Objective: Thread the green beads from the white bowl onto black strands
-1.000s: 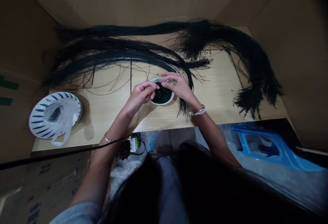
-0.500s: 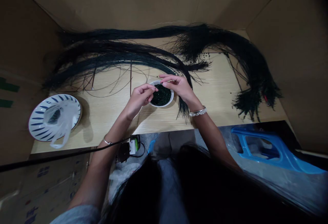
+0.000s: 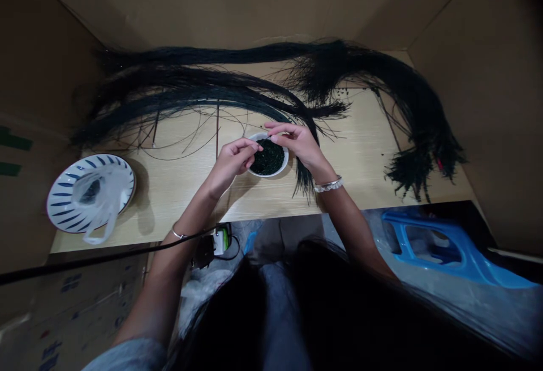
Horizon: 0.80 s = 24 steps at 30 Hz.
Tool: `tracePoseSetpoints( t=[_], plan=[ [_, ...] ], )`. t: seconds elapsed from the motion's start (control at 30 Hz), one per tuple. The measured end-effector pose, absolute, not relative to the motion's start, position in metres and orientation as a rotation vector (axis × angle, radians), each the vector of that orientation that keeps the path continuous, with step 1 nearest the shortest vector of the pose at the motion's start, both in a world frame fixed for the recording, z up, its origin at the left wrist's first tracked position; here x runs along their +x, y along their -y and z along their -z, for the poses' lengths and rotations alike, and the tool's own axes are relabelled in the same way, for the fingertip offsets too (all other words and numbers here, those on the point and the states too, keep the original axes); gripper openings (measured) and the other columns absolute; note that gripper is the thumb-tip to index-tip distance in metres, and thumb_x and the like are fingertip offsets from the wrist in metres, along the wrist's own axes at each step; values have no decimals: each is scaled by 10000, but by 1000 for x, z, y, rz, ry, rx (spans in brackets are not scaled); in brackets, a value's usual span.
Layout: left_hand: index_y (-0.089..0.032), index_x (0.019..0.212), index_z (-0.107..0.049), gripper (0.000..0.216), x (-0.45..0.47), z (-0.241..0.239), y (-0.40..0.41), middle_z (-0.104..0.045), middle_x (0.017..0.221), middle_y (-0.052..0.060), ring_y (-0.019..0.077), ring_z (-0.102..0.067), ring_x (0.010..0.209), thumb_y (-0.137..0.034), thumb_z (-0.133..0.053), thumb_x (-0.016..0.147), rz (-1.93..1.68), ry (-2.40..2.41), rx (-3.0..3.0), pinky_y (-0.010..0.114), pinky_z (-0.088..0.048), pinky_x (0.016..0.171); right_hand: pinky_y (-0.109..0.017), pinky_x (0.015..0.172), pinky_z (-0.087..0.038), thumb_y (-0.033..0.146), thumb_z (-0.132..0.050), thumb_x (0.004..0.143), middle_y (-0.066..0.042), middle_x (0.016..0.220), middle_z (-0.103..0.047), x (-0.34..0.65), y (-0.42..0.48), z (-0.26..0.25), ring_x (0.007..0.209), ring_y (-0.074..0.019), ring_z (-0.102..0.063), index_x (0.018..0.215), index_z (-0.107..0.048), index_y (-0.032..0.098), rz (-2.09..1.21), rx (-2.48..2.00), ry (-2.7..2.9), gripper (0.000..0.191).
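Hardly anything has moved since the earlier frame: the left hand [image 3: 231, 162] and right hand [image 3: 300, 142] stay at the white bowl [image 3: 276, 174] of dark green bits [image 3: 270, 159] on the counter [image 3: 352, 162]. Each hand's fingers [image 3: 242, 145] nearly meet the thumb; what they hold, I cannot tell. Dark strands [image 3: 190, 75] lie behind.

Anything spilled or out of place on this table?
Yes: a few dark specks lie loose on the table outside the bowl, perhaps spilled. Thin strands stray from the dark bundle in loose loops.
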<state>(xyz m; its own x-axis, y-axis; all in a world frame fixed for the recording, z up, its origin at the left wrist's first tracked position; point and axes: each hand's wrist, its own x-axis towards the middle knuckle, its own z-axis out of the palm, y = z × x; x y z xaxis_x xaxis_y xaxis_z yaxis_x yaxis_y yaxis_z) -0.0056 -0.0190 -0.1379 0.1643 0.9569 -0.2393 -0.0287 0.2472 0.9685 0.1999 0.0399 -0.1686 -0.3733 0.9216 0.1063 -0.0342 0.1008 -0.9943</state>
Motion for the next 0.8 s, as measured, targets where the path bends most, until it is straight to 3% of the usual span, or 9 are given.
tracePoseSetpoints(
  t=[0.33, 0.57, 0.8],
  plan=[
    [-184, 905, -721, 246, -6, 140, 19, -443, 543, -44, 69, -282, 441, -423, -728, 844, -931, -1155, 1069, 234, -132, 443, -492, 1116, -488, 569, -808, 799, -83, 1341, -717, 200, -39, 168, 1295, -276, -644, 965, -794, 242, -1343, -934, 1582, 367],
    [-183, 901, -722, 253, -5, 138, 20, -436, 534, -45, 69, -274, 438, -429, -727, 840, -922, -1164, 1097, 235, -138, 445, -515, 1179, -419, 539, -752, 867, -70, 1295, -737, 200, -40, 165, 1282, -272, -645, 945, -804, 263, -1073, -1017, 1757, 291],
    [-181, 889, -729, 227, -5, 138, 21, -449, 532, -39, 69, -286, 447, -403, -726, 842, -931, -1179, 1106, 231, -140, 448, -548, 1207, -357, 396, -721, 922, -29, 1303, -732, 200, -37, 160, 1290, -269, -612, 952, -804, 292, -831, -1101, 1906, 136]
  ],
)
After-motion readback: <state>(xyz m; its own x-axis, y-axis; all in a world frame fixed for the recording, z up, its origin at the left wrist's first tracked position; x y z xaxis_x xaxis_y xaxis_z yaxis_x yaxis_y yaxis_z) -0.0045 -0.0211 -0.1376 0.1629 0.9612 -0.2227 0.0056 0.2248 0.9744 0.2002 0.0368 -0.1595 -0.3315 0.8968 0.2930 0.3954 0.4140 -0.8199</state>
